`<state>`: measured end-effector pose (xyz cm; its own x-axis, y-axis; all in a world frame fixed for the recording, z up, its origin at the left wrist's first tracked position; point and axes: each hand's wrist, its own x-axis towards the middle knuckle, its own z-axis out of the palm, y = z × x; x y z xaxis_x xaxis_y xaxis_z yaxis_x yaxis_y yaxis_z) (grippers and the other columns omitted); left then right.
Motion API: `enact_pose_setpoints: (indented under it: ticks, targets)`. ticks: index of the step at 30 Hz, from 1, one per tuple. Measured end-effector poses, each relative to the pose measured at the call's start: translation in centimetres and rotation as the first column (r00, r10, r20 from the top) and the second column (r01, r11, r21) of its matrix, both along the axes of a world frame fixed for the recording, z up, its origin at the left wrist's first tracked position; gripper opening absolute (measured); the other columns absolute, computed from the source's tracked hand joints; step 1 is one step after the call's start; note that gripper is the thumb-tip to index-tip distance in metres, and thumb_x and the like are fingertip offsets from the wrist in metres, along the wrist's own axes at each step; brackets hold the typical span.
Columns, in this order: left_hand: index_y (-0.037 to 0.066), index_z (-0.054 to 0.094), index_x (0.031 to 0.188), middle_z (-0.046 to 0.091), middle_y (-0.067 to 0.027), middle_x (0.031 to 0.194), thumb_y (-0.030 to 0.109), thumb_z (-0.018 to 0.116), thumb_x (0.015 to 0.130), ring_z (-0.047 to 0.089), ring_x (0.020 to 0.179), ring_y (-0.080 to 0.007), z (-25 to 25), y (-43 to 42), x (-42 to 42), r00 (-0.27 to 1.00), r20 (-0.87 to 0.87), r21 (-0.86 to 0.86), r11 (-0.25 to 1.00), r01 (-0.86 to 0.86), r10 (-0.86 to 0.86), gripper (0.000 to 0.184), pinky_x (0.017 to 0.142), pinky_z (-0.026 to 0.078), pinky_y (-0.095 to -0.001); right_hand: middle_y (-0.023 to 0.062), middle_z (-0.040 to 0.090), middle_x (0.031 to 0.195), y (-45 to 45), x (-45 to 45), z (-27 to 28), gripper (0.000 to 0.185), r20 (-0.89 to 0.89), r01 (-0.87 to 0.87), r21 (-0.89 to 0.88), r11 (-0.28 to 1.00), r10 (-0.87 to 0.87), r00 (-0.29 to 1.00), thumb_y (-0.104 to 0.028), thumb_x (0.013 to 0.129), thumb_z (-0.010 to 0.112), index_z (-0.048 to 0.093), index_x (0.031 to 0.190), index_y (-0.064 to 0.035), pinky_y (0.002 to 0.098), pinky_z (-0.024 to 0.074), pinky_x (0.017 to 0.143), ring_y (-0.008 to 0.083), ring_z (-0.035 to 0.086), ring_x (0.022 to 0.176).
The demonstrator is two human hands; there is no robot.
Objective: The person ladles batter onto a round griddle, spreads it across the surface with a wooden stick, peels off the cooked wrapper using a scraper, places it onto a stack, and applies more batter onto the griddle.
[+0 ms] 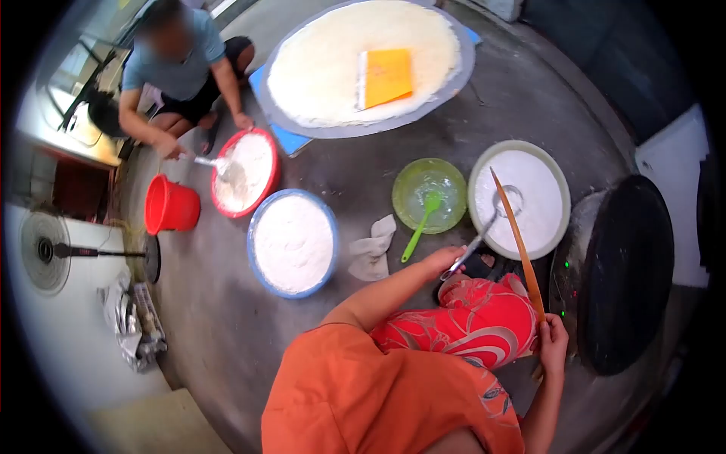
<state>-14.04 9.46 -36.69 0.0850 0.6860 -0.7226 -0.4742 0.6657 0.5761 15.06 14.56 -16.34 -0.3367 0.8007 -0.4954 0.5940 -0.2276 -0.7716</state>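
Observation:
My left hand (446,262) is closed around the handle of a metal ladle (478,240). The ladle's bowl rests in a round pale basin (560,166) of smooth white batter (529,170). In my right hand (553,342) is the lower end of a long, thin, tapered wooden spatula (522,253). Its narrow tip reaches up over the basin, crossing in front of it. To the left of the basin sits a green bowl (401,185) with a bright green spatula (420,225) leaning in it.
A large black round griddle (628,276) stands at right. Ahead is a round board (333,133) bearing thin pale sheets and a yellow packet (388,77). A blue-rimmed basin (293,242), a cloth (373,250) and a red bucket (172,206) lie left. A co-worker (178,68) stirs a red basin (274,168).

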Motion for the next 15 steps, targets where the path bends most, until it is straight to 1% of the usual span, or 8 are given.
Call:
enact_pose_setpoints:
  ticks: [1, 5, 8, 9, 11, 12, 13, 15]
  targets:
    - [0.007, 0.054, 0.098, 0.058, -0.0070, 0.075, 0.038, 0.045, 0.086, 0.058, 0.060, -0.0156, 0.2, 0.2, 0.0, 0.995, 0.095, -0.016, 0.999, -0.030, 0.031, 0.034, 0.055, 0.049, -0.0282, -0.0020, 0.049, 0.059, -0.8, 1.0, 0.2, 0.013, -0.100, 0.127, -0.106, 0.986, -0.138, 0.985, -0.012, 0.089, 0.043, 0.049, 0.096, -0.0046, 0.0169, 0.0331, 0.038, 0.0038, 0.044, 0.043]
    - [0.006, 0.052, 0.095, 0.057, -0.0076, 0.073, 0.033, 0.049, 0.085, 0.058, 0.062, -0.0185, 2.9, 2.5, -0.5, 0.908, 0.418, -0.111, 0.993, 0.026, 0.023, 0.029, 0.056, 0.049, -0.0310, 0.0043, 0.059, 0.069, -4.2, 4.6, 1.6, 0.016, -0.158, 0.266, -0.105, 0.958, -0.280, 0.947, -0.014, 0.090, 0.043, 0.048, 0.101, -0.0050, 0.0170, 0.0355, 0.041, 0.0050, 0.045, 0.045]
    - [0.007, 0.051, 0.089, 0.053, -0.0065, 0.067, 0.030, 0.050, 0.085, 0.052, 0.054, -0.0170, 3.3, 5.3, 0.7, 0.914, 0.371, -0.226, 0.970, -0.083, 0.165, 0.023, 0.048, 0.044, -0.0290, 0.0037, 0.058, 0.069, -6.0, 6.3, 3.9, 0.015, -0.148, 0.380, -0.125, 0.917, -0.396, 0.906, -0.013, 0.090, 0.043, 0.049, 0.100, -0.0040, 0.0169, 0.0362, 0.043, 0.0047, 0.045, 0.047]
    - [0.006, 0.051, 0.087, 0.052, -0.0060, 0.064, 0.028, 0.051, 0.085, 0.049, 0.049, -0.0159, 3.0, 6.0, 0.8, 0.936, 0.318, -0.250, 0.966, -0.071, 0.151, 0.022, 0.043, 0.040, -0.0280, 0.0035, 0.058, 0.069, -6.5, 6.8, 4.6, 0.015, -0.152, 0.389, -0.123, 0.913, -0.404, 0.902, -0.013, 0.090, 0.043, 0.049, 0.100, -0.0035, 0.0168, 0.0362, 0.043, 0.0044, 0.045, 0.047]
    - [0.006, 0.051, 0.082, 0.047, -0.0046, 0.058, 0.024, 0.051, 0.085, 0.041, 0.041, -0.0132, 3.6, 6.1, 2.0, 0.942, -0.328, -0.112, 0.988, -0.107, 0.065, 0.019, 0.035, 0.032, -0.0265, 0.0034, 0.058, 0.069, -7.7, 7.9, 5.2, 0.015, -0.177, 0.427, -0.087, 0.900, -0.436, 0.882, -0.012, 0.090, 0.043, 0.050, 0.100, -0.0026, 0.0164, 0.0362, 0.044, 0.0042, 0.045, 0.047]
    - [0.005, 0.052, 0.079, 0.047, -0.0037, 0.057, 0.023, 0.051, 0.084, 0.040, 0.040, -0.0123, 0.6, 5.5, 0.7, 0.817, -0.577, 0.203, 0.970, 0.135, 0.007, 0.019, 0.033, 0.030, -0.0261, 0.0042, 0.058, 0.069, -8.1, 8.5, 5.2, 0.016, -0.185, 0.436, -0.063, 0.898, -0.440, 0.879, -0.012, 0.090, 0.043, 0.049, 0.101, -0.0025, 0.0164, 0.0365, 0.043, 0.0048, 0.046, 0.047]
    - [0.005, 0.053, 0.077, 0.047, -0.0028, 0.055, 0.022, 0.052, 0.084, 0.039, 0.038, -0.0115, -2.3, 5.2, -0.8, 0.628, -0.776, 0.414, 0.802, 0.430, 0.064, 0.018, 0.032, 0.028, -0.0256, 0.0050, 0.058, 0.069, -8.4, 8.9, 5.0, 0.017, -0.194, 0.444, -0.040, 0.895, -0.443, 0.875, -0.012, 0.090, 0.043, 0.049, 0.102, -0.0024, 0.0163, 0.0367, 0.042, 0.0054, 0.047, 0.046]
    - [0.003, 0.054, 0.077, 0.048, -0.0032, 0.055, 0.022, 0.052, 0.084, 0.041, 0.040, -0.0118, 4.6, 5.4, -0.6, 0.618, -0.786, 0.314, 0.879, 0.360, 0.027, 0.020, 0.034, 0.031, -0.0267, 0.0053, 0.058, 0.070, -9.0, 9.8, 4.1, 0.017, -0.234, 0.476, -0.048, 0.878, -0.473, 0.849, -0.012, 0.090, 0.043, 0.048, 0.103, -0.0020, 0.0162, 0.0371, 0.043, 0.0055, 0.047, 0.047]
